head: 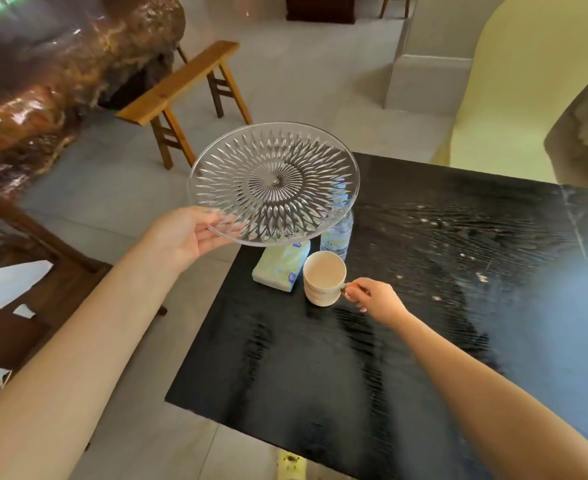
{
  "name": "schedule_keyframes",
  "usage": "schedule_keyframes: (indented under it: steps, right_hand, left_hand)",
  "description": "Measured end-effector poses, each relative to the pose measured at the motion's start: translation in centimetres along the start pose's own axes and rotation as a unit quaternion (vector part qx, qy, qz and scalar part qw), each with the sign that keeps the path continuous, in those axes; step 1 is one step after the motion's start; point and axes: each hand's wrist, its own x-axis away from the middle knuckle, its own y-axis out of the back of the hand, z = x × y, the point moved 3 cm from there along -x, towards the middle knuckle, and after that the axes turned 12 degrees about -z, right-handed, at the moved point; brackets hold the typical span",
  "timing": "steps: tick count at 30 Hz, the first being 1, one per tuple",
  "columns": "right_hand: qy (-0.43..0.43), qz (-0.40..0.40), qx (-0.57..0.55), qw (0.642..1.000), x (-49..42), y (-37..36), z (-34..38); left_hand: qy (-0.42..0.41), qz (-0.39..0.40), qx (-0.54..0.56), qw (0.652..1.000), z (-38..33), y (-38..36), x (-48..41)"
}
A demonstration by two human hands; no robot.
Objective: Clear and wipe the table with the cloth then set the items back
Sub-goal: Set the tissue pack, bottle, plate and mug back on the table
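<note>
Left hand (192, 237), arm outstretched, holds glass plate (273, 183) aloft in its grip; right hand (375, 299) pinches cup (323, 278) handle.

A home living space here: pale tiled floor (285, 81), a wooden bench (178, 83), a polished root-wood slab (60, 64), a black desk (424, 306) with a cup (323, 278).

cup (323, 278) on table (424, 341) | packet (280, 268) left (touching) | bottle (337, 237) behind
</note>
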Motion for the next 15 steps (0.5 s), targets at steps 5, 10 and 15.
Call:
schedule_keyframes:
  steps: [5, 10, 15]
  right_hand:
    - [-0.013, 0.023, 0.021, 0.999, -1.0, 0.6, -0.5]
    - [-0.028, -0.025, 0.011, 0.999, -0.1, 3.4, 1.0]
    - [-0.062, -0.151, -0.254, 0.954, 2.0, 12.5, 4.5]
  left_hand:
    - [0.000, 0.010, -0.009, 1.000, 0.2, -1.2, 0.0]
    - [-0.007, 0.026, -0.022, 0.999, 0.7, -3.3, 0.3]
    - [-0.004, 0.057, -0.057, 0.997, 2.7, -8.0, 1.4]
